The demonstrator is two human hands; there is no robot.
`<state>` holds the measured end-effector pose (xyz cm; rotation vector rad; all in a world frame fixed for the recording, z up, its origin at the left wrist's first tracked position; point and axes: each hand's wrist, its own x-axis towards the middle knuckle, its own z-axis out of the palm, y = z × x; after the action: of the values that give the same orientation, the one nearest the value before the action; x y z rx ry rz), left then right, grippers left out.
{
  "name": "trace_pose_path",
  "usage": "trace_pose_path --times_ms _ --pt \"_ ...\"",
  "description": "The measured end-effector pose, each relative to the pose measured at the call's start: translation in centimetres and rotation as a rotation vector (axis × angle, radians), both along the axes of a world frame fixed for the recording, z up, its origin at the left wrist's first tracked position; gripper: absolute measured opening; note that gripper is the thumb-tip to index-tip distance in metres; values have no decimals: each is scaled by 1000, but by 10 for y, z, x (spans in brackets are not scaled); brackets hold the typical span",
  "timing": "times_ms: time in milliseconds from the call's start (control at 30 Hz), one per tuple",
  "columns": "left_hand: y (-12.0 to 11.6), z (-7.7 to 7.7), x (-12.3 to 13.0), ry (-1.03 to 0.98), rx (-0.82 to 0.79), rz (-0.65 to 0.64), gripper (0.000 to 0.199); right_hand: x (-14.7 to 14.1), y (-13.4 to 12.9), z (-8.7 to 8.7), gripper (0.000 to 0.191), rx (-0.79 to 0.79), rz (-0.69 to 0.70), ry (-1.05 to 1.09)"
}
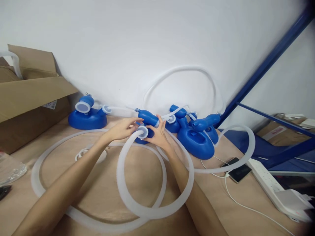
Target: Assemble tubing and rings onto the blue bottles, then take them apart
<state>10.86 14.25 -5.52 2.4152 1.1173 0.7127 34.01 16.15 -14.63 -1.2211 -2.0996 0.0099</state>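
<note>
Both hands are at a blue plastic bottle (141, 141) near the wall, with a white cap (143, 131) facing me and a long translucent hose (123, 170) running from it in large loops. My left hand (125, 127) reaches over the bottle's left side, fingers bent and partly apart near the cap. On the other side, my right hand (158, 132) has its thumb by the cap and its fingers raised against a blue tube-like part (148, 118) lying across the top. Whether either hand grips firmly is hard to make out.
Another blue bottle (87, 119) stands at left beside an open cardboard box (31, 114). Several blue bottles (197, 144) are at right. A phone (237, 169), white cable, power strip (265, 183) and blue metal frame (270, 55) lie beyond.
</note>
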Motion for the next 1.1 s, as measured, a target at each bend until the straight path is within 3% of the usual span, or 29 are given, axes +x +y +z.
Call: trace_pose_path --times_ms 100,300,433,667,833,967,1100 --pt "10 12 21 85 -147 246 53 -8 0 -6 65 48 -46 42" --pt "45 20 62 388 -247 351 26 -11 1 -14 52 92 -66 87" --pt "52 27 72 523 -274 404 25 -11 1 -15 50 91 -43 125" --pt "51 35 77 681 -258 363 30 2 5 -15 54 151 -1 159" --pt "58 34 81 728 -180 243 34 21 14 -9 90 158 -19 225" --pt "59 32 77 698 -161 228 35 26 18 1 104 37 5 189" --pt "51 23 67 570 -83 302 34 22 19 2 116 -142 -11 224"
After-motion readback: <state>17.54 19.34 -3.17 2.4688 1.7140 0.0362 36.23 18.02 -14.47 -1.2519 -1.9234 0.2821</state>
